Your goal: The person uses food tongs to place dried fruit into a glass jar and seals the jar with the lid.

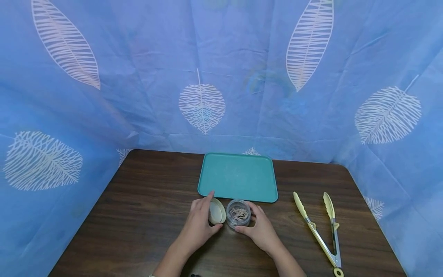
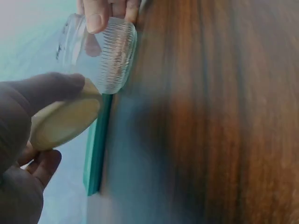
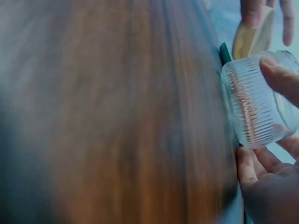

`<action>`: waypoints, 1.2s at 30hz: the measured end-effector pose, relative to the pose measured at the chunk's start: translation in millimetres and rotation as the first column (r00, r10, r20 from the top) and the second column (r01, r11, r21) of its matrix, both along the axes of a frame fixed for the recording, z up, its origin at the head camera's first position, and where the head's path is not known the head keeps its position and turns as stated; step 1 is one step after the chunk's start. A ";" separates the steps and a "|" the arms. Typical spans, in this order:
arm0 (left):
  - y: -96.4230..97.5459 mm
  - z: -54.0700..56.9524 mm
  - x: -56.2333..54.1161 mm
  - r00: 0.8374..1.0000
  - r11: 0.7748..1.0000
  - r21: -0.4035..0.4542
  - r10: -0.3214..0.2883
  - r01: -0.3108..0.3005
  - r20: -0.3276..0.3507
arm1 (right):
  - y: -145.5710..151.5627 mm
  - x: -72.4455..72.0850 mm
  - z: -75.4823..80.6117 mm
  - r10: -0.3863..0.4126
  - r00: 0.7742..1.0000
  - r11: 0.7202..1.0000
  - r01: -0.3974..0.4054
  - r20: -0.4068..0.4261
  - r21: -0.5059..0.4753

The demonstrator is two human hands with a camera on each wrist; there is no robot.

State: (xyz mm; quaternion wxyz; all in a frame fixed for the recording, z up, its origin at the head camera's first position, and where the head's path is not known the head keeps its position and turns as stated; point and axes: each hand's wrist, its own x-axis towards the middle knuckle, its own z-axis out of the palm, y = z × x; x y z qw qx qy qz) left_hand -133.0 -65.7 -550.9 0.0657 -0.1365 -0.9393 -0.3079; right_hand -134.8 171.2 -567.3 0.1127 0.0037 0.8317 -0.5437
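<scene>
A clear ribbed glass jar with thin pale strips at its bottom stands on the table, its mouth uncovered. My right hand grips it from the right, thumb in front and fingers behind, as the right wrist view also shows around the jar. Just left of it, my left hand holds a round cream lid by its edge, tilted, with the pale inner side facing the jar. In the left wrist view the thumb lies on the rim of the lid.
A teal tray lies behind the jar at the table's back edge. On the right rest tongs with pale yellow tips, spread apart. The dark wooden table is bordered by a blue leaf-patterned cloth.
</scene>
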 end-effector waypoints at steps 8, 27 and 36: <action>1.7 12.4 2.8 0.994 0.989 0.143 -0.061 0.048 0.091 | 1.6 7.2 7.8 0.018 1.000 0.999 -0.018 -0.010 -0.035; 2.9 19.4 6.4 0.910 0.779 0.621 -0.319 0.092 0.266 | 2.4 27.0 30.5 0.067 0.991 0.987 -0.082 -0.113 -0.141; 0.3 23.6 6.4 0.903 0.771 0.628 -0.339 0.105 0.265 | 1.7 35.6 36.7 0.083 0.984 0.972 -0.115 -0.157 -0.203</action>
